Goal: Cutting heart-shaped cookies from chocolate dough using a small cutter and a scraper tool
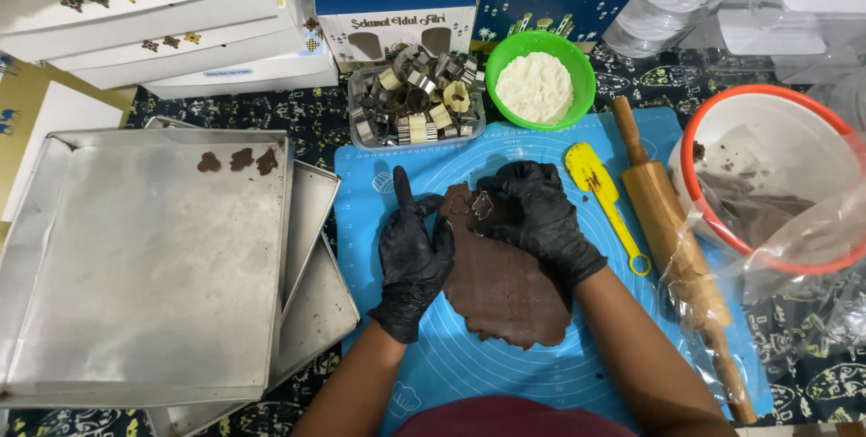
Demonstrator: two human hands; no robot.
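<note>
A flat sheet of brown dough (505, 284) lies on a blue silicone mat (469, 374). My right hand (539, 216), in a black glove, presses a small metal cookie cutter (483, 205) into the dough's upper edge. My left hand (413, 257), also gloved in black, rests at the dough's left edge with fingers curled against it and the thumb pointing up. Cut outlines show in the dough beside the cutter.
Stacked metal baking trays (135, 293) sit at left, with three brown cut-outs (239, 161) on the top one. Behind the mat: a clear tub of cutters (415, 99), a green bowl of flour (538, 81), boxes. Right: yellow spatula (604, 198), wooden rolling pin (672, 248), orange-rimmed bowl (776, 175) with plastic wrap.
</note>
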